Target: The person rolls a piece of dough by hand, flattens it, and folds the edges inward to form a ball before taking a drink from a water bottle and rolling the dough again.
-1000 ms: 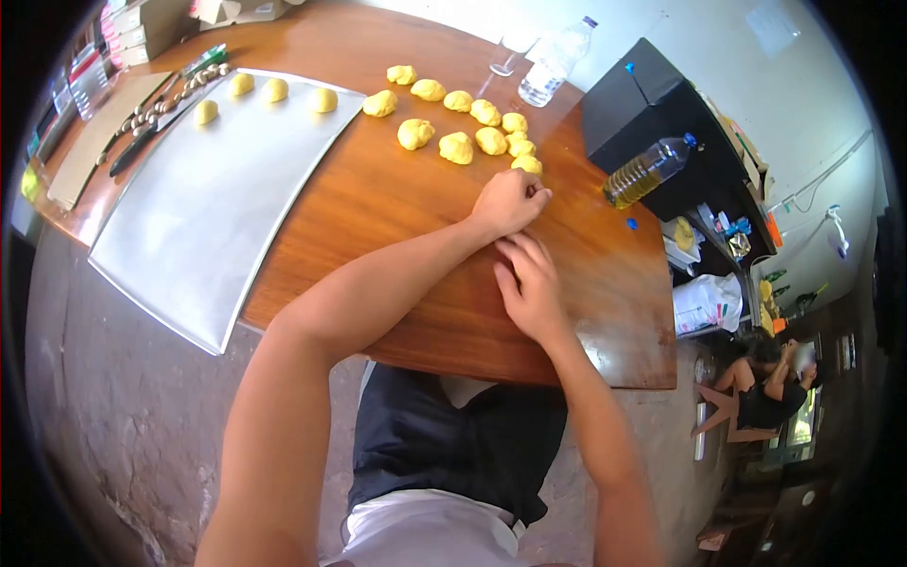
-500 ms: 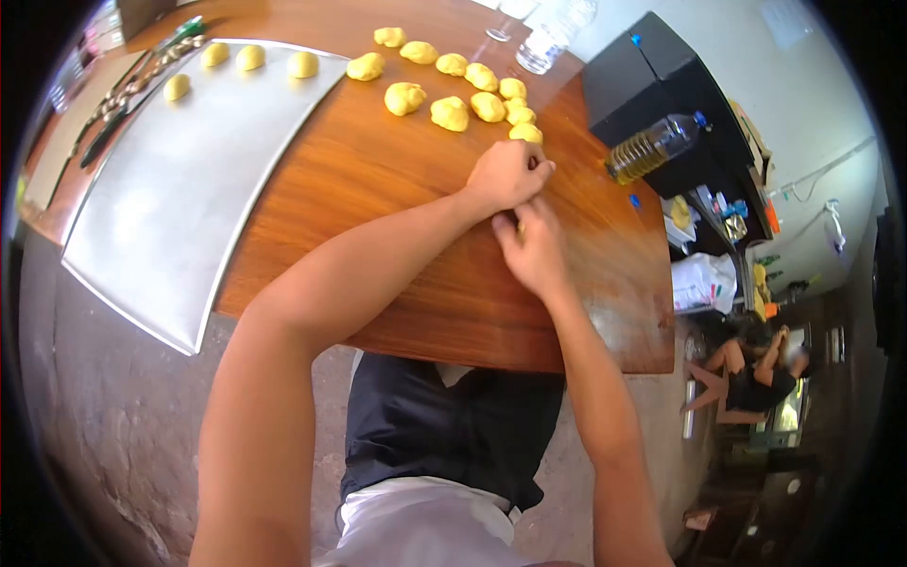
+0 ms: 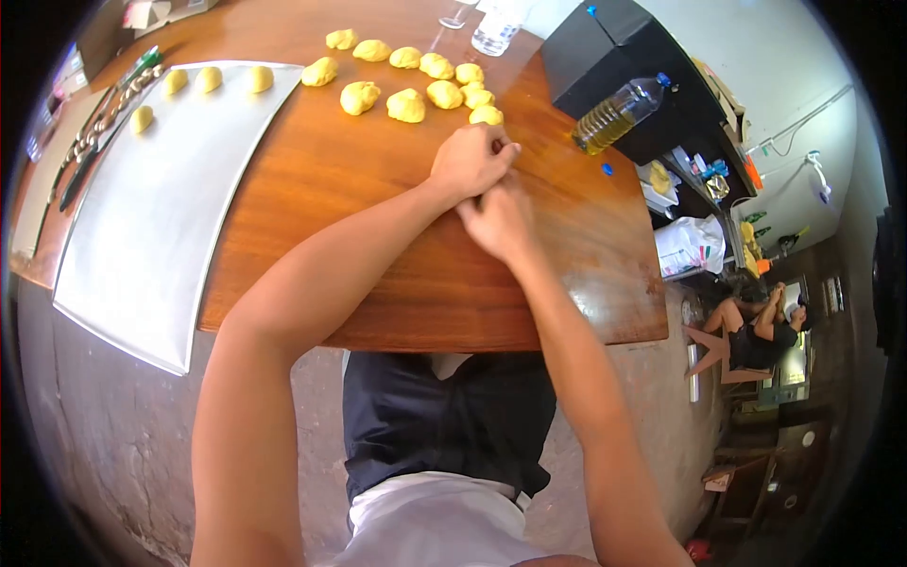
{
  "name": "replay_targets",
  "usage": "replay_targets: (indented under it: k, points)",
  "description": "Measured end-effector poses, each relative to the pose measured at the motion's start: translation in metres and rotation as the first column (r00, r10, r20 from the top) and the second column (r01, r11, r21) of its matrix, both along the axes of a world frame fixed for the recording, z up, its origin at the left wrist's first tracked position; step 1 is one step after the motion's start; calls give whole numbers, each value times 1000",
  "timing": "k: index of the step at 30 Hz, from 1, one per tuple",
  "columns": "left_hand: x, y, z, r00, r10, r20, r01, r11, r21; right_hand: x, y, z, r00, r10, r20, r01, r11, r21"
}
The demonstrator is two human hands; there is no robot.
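My left hand is closed, its fingers curled, over the wooden table. My right hand presses up against it from below, also closed. Whatever lies between the two hands is hidden. Just beyond my left knuckles sits a yellow dough lump. Several more rough dough lumps lie in loose rows on the far part of the table. At the left, a metal tray carries a few smoother dough balls near its far end.
A bottle of yellowish liquid stands at the right beside a black box, with a blue cap near it. Clear glassware is at the back. A knife lies left of the tray. Another person sits far right.
The view has shifted, so the table's objects appear further left. My hands remain pressed together; a bit of yellow seen earlier at my right hand is now hidden.
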State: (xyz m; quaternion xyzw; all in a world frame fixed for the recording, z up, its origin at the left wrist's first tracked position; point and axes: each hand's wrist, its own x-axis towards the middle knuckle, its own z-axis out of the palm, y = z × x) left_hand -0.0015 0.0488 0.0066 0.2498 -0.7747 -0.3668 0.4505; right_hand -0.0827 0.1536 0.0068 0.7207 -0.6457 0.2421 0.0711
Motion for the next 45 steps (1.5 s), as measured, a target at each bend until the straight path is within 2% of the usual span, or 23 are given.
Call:
replay_targets:
  k: [2, 3, 6, 9, 11, 12, 13, 14, 16, 17, 19, 22, 25, 28, 30, 31, 32, 34, 37, 39, 42, 44, 45]
  points:
    - [3, 4, 5, 998, 57, -2, -56, 986, 156, 15, 33, 2, 986, 162, 23, -162, 987, -24]
    - [3, 2, 6, 999, 40, 10, -42, 983, 178, 17, 55, 4, 987, 158, 18, -158, 987, -28]
    - [2, 2, 3, 1000, -3, 25, 0, 992, 122, -7, 102, 12, 971, 226, 77, -229, 973, 37]
    - [4, 4, 5, 997, -13, 82, 4, 995, 104, -37, 104, 6, 989, 96, 115, -106, 991, 86]
    - [0, 4, -3, 998, -1, 64, -4, 998, 69, -57, 70, 11, 987, -20, -161, 30, 998, 58]
    - [-2, 1, -3, 999, 23, 29, -24, 999, 31, -59, 46, 3, 985, -55, -164, 49, 998, -35]
    - [-1, 1, 0, 999, 21, 46, -24, 998, 65, -50, 23, -7, 982, -95, -163, 75, 990, -122]
    - [-1, 1, -1, 999, 7, 45, -10, 999, 52, -34, 3, -2, 997, -50, -66, 41, 991, -124]
    - [2, 1, 2, 996, 69, 63, -71, 997, 39, -1, -8, 5, 992, -117, 49, 114, 992, 52]
    - [3, 2, 2, 994, 100, 36, -103, 990, 95, 4, 4, 6, 992, -116, 52, 114, 992, 52]
    - [3, 2, 4, 996, 82, 39, -87, 987, 137, 9, 40, 4, 969, 217, 120, -218, 976, -1]
    - [4, 1, 4, 995, 82, 55, -90, 980, 175, -22, 95, 17, 945, 291, 148, -308, 945, 108]
    - [0, 2, 3, 990, 43, 135, -53, 996, 76, -65, 90, 11, 992, 123, 41, -126, 985, 114]
    - [-1, -1, -3, 998, 49, 43, -51, 998, 43, -74, 18, -14, 989, -82, -120, 65, 988, -137]
    - [0, -2, -1, 999, 21, 38, -23, 998, 56, -52, -21, -23, 985, -46, -168, 3, 970, -242]
    - [1, 0, 1, 995, 83, 54, -85, 995, 48, -32, -21, -15, 996, 44, -72, -53, 991, -121]
    - [3, 0, 1, 987, 141, 71, -144, 989, 43, -10, -5, -5, 996, 90, 13, -90, 996, -1]
    - [4, -1, 4, 991, 118, 66, -123, 988, 88, 13, 42, 9, 978, 200, 55, -203, 977, 63]
    - [9, 3, 12, 987, 63, 151, -82, 989, 126, -5, 104, 13, 954, 290, 70, -293, 955, 36]
    - [6, 2, 5, 988, 56, 142, -71, 992, 107, -34, 122, 7, 966, 184, 180, -196, 980, 48]
    - [3, 1, 2, 987, 14, 159, -27, 996, 81, -79, 98, 5, 995, 27, -92, -29, 999, -25]
    - [3, 1, 4, 987, 72, 146, -78, 996, 41, -81, 59, -9, 969, -104, -223, 60, 979, -194]
    - [3, 0, 4, 990, 2, 142, -28, 984, 178, -72, 39, -14, 979, -128, -158, 91, 970, -225]
